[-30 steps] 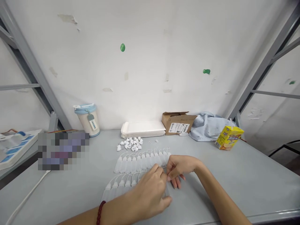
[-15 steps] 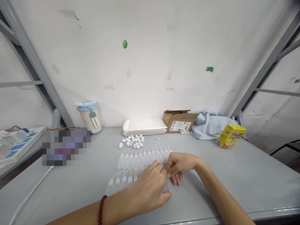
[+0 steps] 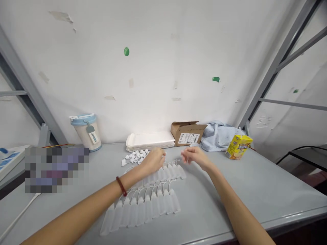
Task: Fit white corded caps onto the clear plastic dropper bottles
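Observation:
Above the far row, my left hand (image 3: 152, 160) has its fingers curled together beside the small white caps (image 3: 133, 157). What is in its fingertips, if anything, is hidden. My right hand (image 3: 195, 157) hovers to the right of it, fingers bent in toward the thumb; I cannot make out anything held there. Two rows of flat, frosted-white plastic pieces with thin curved white stems lie on the grey table (image 3: 204, 211): a near row (image 3: 140, 209) in full view and a far row (image 3: 170, 173) partly covered by my left hand and forearm.
Along the wall stand a stack of white trays (image 3: 150, 140), an open cardboard box (image 3: 187, 133), a light blue cloth (image 3: 218, 136) and a lidded cup (image 3: 85, 132). A yellow carton (image 3: 239, 147) is at the right. A white cable (image 3: 19, 216) and a power strip (image 3: 11, 156) lie left.
Both hands have left the right end of the near row and moved up toward the back, now farther apart. The near row is uncovered. The view has shifted slightly right.

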{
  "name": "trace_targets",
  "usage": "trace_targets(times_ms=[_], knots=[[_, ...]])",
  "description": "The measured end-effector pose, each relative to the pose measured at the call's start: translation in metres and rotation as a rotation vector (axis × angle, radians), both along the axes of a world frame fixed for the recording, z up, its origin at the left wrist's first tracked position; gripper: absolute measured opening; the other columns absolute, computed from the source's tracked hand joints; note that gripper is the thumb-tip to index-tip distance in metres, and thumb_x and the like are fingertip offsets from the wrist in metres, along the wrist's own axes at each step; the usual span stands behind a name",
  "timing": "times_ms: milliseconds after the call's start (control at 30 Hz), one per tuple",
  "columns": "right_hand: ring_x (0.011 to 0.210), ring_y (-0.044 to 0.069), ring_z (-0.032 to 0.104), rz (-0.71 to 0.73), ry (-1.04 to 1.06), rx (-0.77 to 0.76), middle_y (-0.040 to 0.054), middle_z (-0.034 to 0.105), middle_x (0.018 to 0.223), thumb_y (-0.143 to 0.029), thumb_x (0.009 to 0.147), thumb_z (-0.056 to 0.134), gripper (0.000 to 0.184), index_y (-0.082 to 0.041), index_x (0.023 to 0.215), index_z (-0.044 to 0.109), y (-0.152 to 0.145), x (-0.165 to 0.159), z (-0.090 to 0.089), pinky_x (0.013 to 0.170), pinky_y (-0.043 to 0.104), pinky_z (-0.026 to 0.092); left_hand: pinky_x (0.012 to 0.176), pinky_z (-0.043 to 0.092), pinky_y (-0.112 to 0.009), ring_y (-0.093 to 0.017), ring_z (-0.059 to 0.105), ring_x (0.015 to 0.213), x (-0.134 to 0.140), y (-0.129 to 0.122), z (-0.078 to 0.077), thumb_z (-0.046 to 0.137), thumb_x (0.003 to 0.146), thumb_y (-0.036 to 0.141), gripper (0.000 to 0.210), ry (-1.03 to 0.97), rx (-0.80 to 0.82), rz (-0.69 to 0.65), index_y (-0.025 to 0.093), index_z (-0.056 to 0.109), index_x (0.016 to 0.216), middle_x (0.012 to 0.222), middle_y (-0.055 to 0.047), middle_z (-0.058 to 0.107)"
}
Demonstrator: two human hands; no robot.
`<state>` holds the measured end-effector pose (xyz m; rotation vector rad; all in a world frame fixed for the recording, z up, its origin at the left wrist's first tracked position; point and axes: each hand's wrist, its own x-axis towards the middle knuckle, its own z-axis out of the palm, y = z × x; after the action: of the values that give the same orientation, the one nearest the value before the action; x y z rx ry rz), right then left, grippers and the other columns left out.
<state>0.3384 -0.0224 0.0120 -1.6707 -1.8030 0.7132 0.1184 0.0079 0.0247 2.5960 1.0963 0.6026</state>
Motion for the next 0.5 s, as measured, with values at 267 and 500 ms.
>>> trace_targets(times_ms=[267, 500], knots=[[0.108, 0.027, 0.045, -0.479, -0.360, 0.249, 0.0199, 0.051, 0.112, -0.006, 0.077, 0.037, 0.037, -0.005, 0.111, 0.051, 0.032, 0.036, -0.043, 0.090, 0.037, 0.036, 0.081, 0.048, -0.038, -0.020, 0.058, 0.092, 0.027, 0.060, -0.029, 0.051, 0.087, 0.022, 0.020, 0.022, -0.113, -0.128, 0.014, 0.058, 0.103, 0.105, -0.008, 0.059], [0.116, 0.028, 0.035, -0.496, -0.624, 0.237, 0.0132, 0.042, 0.130, -0.004, 0.079, 0.036, 0.048, -0.014, 0.125, 0.044, 0.033, 0.035, -0.051, 0.091, 0.038, 0.034, 0.081, 0.047, -0.037, -0.020, 0.058, 0.090, 0.020, 0.055, -0.005, 0.053, 0.085, 0.024, 0.017, -0.162, -0.169, -0.031, 0.013, 0.062, 0.095, 0.100, -0.009, 0.062]])
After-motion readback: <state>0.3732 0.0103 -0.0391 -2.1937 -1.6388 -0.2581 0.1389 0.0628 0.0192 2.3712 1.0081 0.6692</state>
